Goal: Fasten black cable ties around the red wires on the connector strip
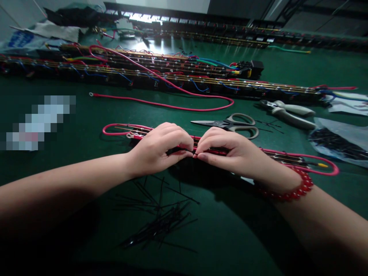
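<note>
Both hands meet over a long strip assembly with a red cable looped along it, a ring terminal at its left end. My left hand is closed, thumb and fingers pinched at the strip's near edge. Close beside it, almost touching, my right hand pinches too. A thin black cable tie shows between the two sets of fingertips; most of it is hidden. Nearer me lies a loose pile of black cable ties.
Scissors lie just behind my right hand. Side cutters and a plastic bag of black ties are at the right. Another red cable curves across the green table. Longer wired strips stretch across behind.
</note>
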The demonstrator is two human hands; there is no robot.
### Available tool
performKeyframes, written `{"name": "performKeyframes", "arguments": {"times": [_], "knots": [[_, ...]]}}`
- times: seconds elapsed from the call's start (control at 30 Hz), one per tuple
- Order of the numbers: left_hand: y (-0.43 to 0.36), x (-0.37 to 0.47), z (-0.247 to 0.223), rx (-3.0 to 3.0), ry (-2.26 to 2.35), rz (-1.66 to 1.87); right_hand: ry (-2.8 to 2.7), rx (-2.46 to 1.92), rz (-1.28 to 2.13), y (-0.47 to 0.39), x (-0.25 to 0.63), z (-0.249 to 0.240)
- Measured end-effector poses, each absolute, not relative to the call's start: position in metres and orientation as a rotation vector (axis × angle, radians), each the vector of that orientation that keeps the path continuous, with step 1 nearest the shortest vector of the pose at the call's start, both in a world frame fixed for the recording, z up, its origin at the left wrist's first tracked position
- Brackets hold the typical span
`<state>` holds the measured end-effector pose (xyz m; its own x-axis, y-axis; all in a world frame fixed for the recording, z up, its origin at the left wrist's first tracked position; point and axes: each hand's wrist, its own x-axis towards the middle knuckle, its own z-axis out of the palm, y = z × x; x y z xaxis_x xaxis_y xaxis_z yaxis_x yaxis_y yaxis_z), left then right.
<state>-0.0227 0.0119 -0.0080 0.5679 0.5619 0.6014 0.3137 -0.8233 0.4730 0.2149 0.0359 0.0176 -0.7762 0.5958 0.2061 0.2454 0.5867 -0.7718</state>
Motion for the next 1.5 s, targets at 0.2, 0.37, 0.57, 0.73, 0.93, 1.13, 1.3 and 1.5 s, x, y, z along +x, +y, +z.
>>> {"name": "performKeyframes", "arguments": {"times": [0.2,0.37,0.57,0.73,0.93,1.13,1.3,1.5], "knots": [[0.010,-0.022,-0.011,2.579,0.895,1.160,-2.146,-0.942,1.193,0.031,0.214,0.021],[0.010,-0.022,-0.015,2.683,1.065,1.115,-1.810,-1.042,1.346,0.028,0.211,0.020],[0.012,-0.021,-0.016,2.775,1.116,0.983,-1.670,-1.059,1.361,0.028,0.209,0.018],[0.014,-0.021,-0.016,2.889,1.057,0.804,-1.700,-1.097,1.281,0.029,0.208,0.015],[0.015,-0.022,-0.016,2.910,1.035,0.781,-1.739,-1.148,1.150,0.030,0.207,0.013],[0.015,-0.022,-0.016,2.956,1.012,0.772,-1.839,-1.176,1.033,0.029,0.207,0.010],[0.015,-0.022,-0.016,2.982,1.023,0.752,-2.162,-1.137,0.809,0.029,0.207,0.010],[0.016,-0.024,-0.018,3.108,0.899,0.777,-2.198,-1.122,0.790,0.029,0.207,0.011]]}}
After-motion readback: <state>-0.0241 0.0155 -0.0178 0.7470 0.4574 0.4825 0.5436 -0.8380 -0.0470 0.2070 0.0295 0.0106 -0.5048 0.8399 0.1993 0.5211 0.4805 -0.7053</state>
